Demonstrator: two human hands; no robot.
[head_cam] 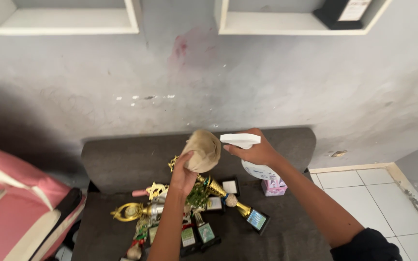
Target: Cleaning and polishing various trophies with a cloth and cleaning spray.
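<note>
Where the frame's bottom edge cuts them off, both forearms enter from below, the right one ending in a dark sleeve [366, 244]. Beneath them a heap of trophies [189, 212] lies on a dark grey cushion [286, 232], gold cups and figures tangled with small square bases; the left forearm covers part of the pile, so how many pieces there are cannot be told. One gold trophy [228, 198] slants out to the right, its dark base with a blue plate resting on the cushion.

Above the heap, the left hand [184, 175] is clenched around a bunched beige cloth [202, 150], and a gold tip pokes out just left of the cloth; whether the hand also holds that gold piece is hard to make out. Just beside it, the right hand [257, 151] grasps a white spray bottle [255, 159] by the neck, fingers closed around it, nozzle facing the cloth. The hand hides most of the bottle's upper body. A small pink box [273, 187] sits on the cushion under the bottle.

At the left edge a pink and cream bundle [20, 208] is cut off. Behind everything rises a stained grey wall [247, 77] with white shelves [296, 21], cropped at the top, and white floor tiles [383, 203] lie to the right.
</note>
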